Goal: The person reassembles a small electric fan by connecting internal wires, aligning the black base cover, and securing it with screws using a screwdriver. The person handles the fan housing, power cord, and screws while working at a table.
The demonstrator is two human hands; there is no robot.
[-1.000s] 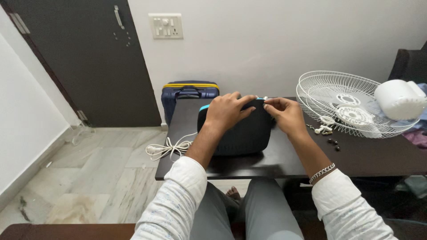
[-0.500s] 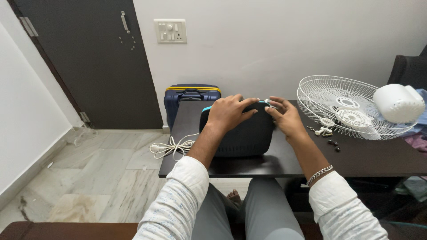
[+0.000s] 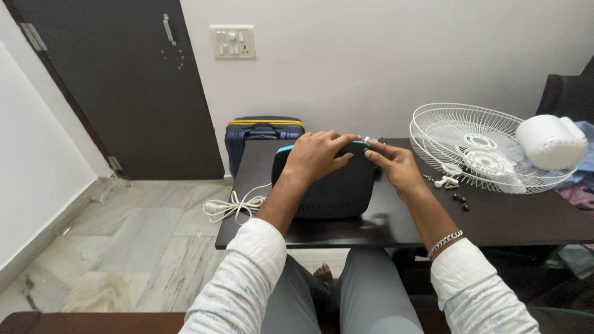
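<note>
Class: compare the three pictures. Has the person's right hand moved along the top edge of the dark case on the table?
Cannot tell. The right hand sits at the dark case's far right corner in each picture; small offsets match the camera's own shifting.

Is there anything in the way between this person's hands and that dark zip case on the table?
Nothing visible. The left hand lies flat on top of the dark case, and the right hand pinches at the zip's far right corner. The fan grille and small screws sit off to the right, apart.
</note>
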